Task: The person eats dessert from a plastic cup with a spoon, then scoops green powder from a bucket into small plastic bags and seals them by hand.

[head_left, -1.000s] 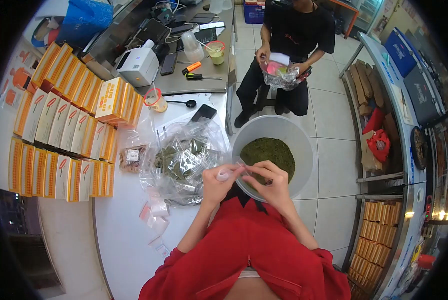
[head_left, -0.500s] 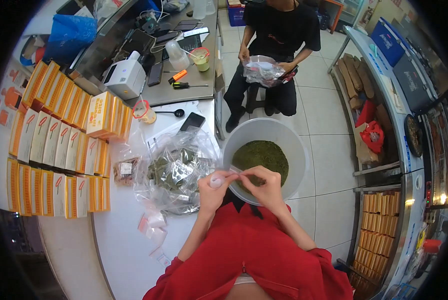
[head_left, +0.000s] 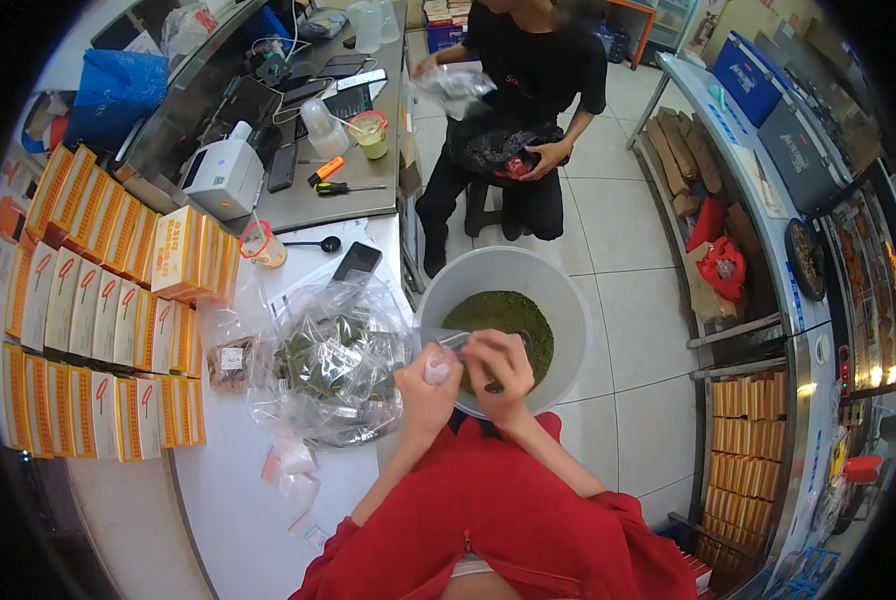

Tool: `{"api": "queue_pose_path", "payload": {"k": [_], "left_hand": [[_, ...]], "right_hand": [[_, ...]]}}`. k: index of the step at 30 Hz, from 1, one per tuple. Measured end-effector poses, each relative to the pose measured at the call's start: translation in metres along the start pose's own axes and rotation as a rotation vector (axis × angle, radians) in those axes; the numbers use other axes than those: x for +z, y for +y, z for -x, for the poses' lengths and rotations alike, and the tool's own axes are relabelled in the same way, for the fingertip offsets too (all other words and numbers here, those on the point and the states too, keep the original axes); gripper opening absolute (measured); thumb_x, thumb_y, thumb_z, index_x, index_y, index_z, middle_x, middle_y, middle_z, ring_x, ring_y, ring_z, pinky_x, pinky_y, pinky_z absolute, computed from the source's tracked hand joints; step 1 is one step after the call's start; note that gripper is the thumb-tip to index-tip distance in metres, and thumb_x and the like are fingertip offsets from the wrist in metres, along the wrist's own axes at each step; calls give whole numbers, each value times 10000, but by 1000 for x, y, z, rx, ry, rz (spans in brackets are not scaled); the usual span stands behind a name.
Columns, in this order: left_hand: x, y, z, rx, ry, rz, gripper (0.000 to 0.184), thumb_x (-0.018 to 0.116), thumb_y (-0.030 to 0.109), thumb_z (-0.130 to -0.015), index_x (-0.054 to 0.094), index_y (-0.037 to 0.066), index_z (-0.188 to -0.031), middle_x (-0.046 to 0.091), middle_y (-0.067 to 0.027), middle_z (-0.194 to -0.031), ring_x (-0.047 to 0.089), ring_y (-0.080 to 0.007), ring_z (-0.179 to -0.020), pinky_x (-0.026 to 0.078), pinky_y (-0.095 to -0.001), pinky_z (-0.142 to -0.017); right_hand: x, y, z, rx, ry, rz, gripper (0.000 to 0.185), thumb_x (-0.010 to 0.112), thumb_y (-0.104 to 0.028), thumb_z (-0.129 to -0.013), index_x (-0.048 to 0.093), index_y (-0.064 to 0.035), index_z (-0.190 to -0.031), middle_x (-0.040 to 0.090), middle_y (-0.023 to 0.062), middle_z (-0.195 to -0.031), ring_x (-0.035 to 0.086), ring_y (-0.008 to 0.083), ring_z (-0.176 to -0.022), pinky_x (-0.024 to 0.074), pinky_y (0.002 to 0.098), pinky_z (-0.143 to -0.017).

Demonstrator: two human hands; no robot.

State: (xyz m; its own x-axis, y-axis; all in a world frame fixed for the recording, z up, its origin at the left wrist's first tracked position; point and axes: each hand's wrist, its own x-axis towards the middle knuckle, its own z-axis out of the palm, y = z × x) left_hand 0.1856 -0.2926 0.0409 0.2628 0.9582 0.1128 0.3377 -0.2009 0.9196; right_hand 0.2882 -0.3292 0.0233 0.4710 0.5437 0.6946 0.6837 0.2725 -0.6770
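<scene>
My left hand (head_left: 426,398) is closed around a small clear plastic bag (head_left: 437,368), part of which bulges whitish from the fist. Close beside it, my right hand (head_left: 501,372) has its fingers curled. A small dark thing (head_left: 494,387) shows at its palm, too little of it visible to name. Both hands are above the near side of a large whitish tub (head_left: 574,340) that holds dry green flakes (head_left: 508,308). Left of my hands, a big clear plastic bag (head_left: 333,365) with green contents lies on the white table.
Stacked orange-and-white boxes (head_left: 88,300) line the left. A phone (head_left: 358,262), black spoon (head_left: 323,244), cup (head_left: 262,246) and white printer (head_left: 223,178) stand beyond the bag. A seated person (head_left: 528,70) handles plastic bags past the tub. Shelving (head_left: 733,330) runs along the right.
My hands have drawn slightly apart from their pinch on the small bag, and a dark thing now shows in the right. The other person has lifted a clear bag off a black one.
</scene>
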Motion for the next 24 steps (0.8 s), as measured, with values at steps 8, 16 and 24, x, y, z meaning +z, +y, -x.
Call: {"api": "queue_pose_path", "payload": {"k": [8,16,24], "left_hand": [[-12,-9,-7,18,-235,284,109,621,144,-786,577,47,-759,546,-61,-582,464,-87,-439,342,-245,-397],[-45,-21,-47,-493,-583,451,207,676,243,-779,619,50,-826,607,-10,-666,378,-20,-418,269,-174,-365],[-46,-40,-54,-514,-760,265,211,688,225,-766,624,31,-817,629,-31,-705,472,-46,-512,349,-194,-443]], "right_hand": [[-27,-4,-17,248,-105,-167,196,641,34,-729,662,7,-923,635,108,-946,615,168,-747,475,219,-625],[-61,-5,-15,-96,-440,-20,255,614,58,-668,671,-33,-899,654,76,-961,651,192,-761,512,253,-584],[-70,4,-10,-146,-652,-35,360,590,69,-673,610,2,-1026,603,118,-1078,631,231,-820,518,308,-666]]}}
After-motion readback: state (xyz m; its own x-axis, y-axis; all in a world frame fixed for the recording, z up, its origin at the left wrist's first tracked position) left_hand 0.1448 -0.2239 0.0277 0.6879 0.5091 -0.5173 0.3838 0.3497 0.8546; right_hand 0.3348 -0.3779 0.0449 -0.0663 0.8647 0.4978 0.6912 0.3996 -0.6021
